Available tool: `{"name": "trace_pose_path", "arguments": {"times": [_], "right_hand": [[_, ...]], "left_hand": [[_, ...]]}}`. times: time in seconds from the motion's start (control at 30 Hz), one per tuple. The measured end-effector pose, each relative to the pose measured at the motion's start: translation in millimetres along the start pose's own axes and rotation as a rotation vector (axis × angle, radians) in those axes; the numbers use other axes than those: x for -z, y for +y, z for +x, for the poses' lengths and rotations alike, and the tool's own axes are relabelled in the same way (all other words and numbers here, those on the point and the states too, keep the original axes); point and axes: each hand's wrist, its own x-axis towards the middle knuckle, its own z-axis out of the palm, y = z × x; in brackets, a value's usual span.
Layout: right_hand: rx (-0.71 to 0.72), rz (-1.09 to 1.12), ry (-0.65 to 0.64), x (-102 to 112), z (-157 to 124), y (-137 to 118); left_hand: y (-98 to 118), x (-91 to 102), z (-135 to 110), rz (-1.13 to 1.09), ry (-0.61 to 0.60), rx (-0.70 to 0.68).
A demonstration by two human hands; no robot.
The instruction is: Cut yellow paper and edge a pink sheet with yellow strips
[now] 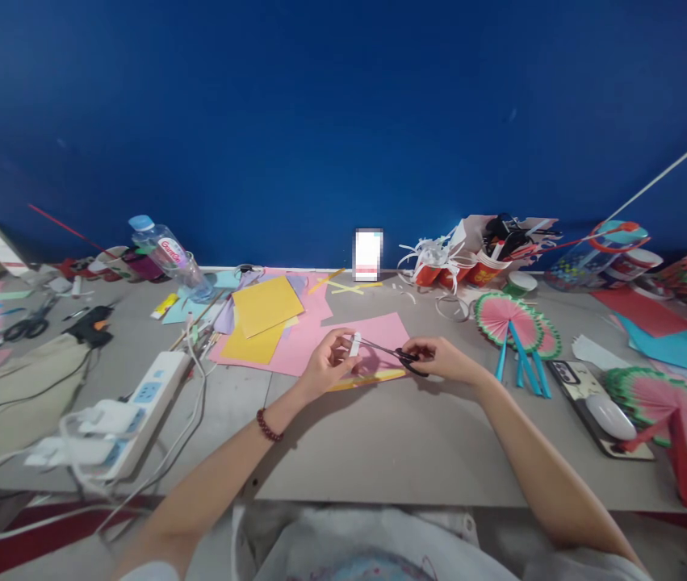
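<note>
Between the fingertips of my left hand (329, 361) is a small white strip (355, 344), held upright; I cannot tell its material. My right hand (440, 359) grips the dark handles of a pair of scissors (407, 356). Their blades point left and reach the white strip. Beneath both hands lie pink paper (383, 329) and a narrow yellow strip (373, 379). Left of my left hand, yellow sheets (267, 307) overlap on more pink paper. A dark red bead bracelet (269, 426) circles my left wrist.
A power strip (152, 403) with white cables lies on the left, near a glue gun (92, 325) and a tilted plastic bottle (170, 254). Watermelon-patterned paper fans (509, 323), a phone (573, 387) and a white mouse (609, 416) are on the right. Red cups (488, 270) stand behind.
</note>
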Motion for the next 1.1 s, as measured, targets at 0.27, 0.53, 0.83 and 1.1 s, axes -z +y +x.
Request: {"name": "trace_pose_path", "arguments": {"times": [0.27,0.53,0.83,1.1], "right_hand": [[-0.037,0.038,-0.003,0.2,-0.6,-7.8],[-0.055,0.05,-0.004,1.2,-0.5,-8.8],[-0.073,0.092,-0.032,2.3,-1.6,-9.1],[-0.067,0.101,-0.054,0.8,-2.2,-8.1]], "left_hand": [[-1.7,0.8,-1.4,0.03,-0.006,0.012],[-6.6,1.4,-2.5,0.087,0.0,-0.004],[-3.0,0.1,-2.7,0.081,-0.023,-0.004],[1.0,-2.3,-3.2,0.075,-0.005,0.014]]}}
